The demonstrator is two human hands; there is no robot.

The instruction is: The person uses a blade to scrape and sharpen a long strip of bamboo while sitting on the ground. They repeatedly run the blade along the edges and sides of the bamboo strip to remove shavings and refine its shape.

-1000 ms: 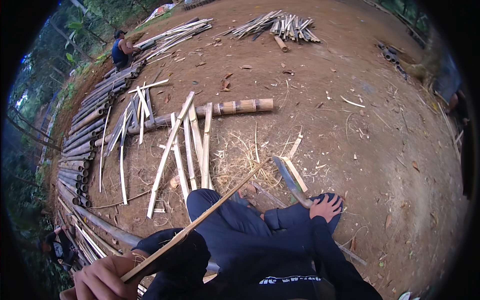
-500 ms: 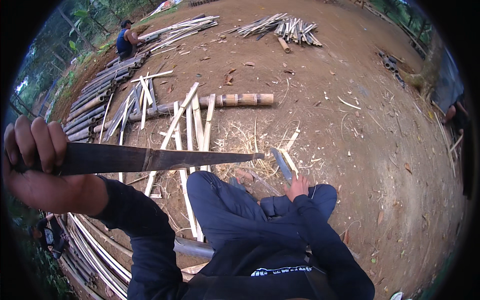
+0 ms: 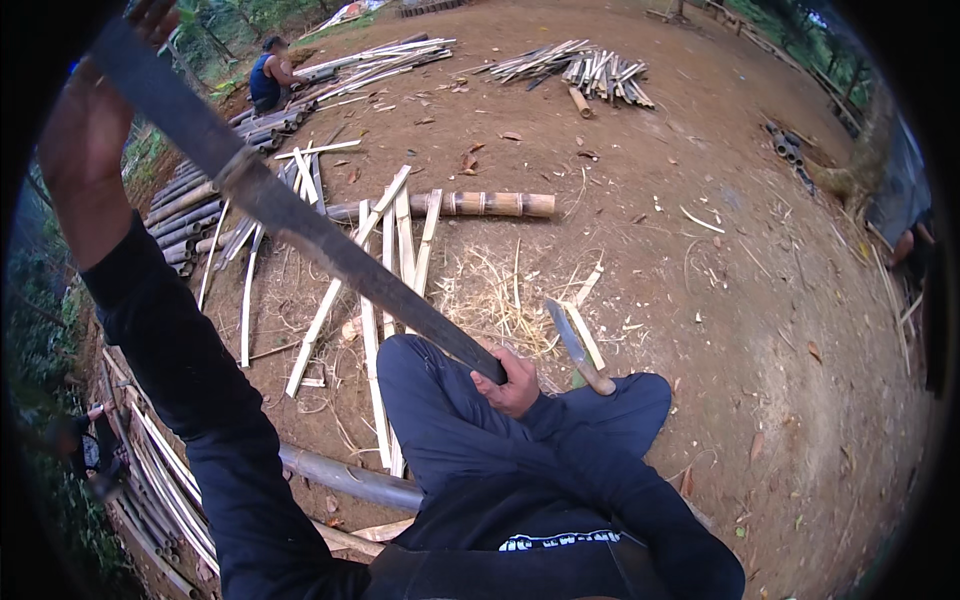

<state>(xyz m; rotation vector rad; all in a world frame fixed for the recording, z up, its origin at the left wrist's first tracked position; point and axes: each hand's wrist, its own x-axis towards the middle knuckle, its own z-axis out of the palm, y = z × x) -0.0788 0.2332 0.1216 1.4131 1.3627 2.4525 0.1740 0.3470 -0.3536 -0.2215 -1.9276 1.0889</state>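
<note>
My left hand (image 3: 88, 135) is raised high at the upper left, closed around one end of a long dark bamboo strip (image 3: 300, 225). The strip slants down to the right across my view. Its lower end sits in my right hand (image 3: 512, 382), which grips it just above my bent knee in dark blue trousers. A large knife (image 3: 570, 338) with a wooden handle lies on the dirt just right of my right hand, beside dry shavings.
Pale split bamboo slats (image 3: 400, 235) and a round bamboo pole (image 3: 485, 204) lie ahead. Bamboo poles (image 3: 185, 200) are stacked along the left. A grey pole (image 3: 345, 478) lies under my legs. Another person (image 3: 268, 75) sits far off. A pile of cut bamboo (image 3: 585, 68) lies beyond.
My left hand has lifted its end of the strip higher, so the strip now slants steeply. My right hand moved from beside the knife to grip the strip's lower end.
</note>
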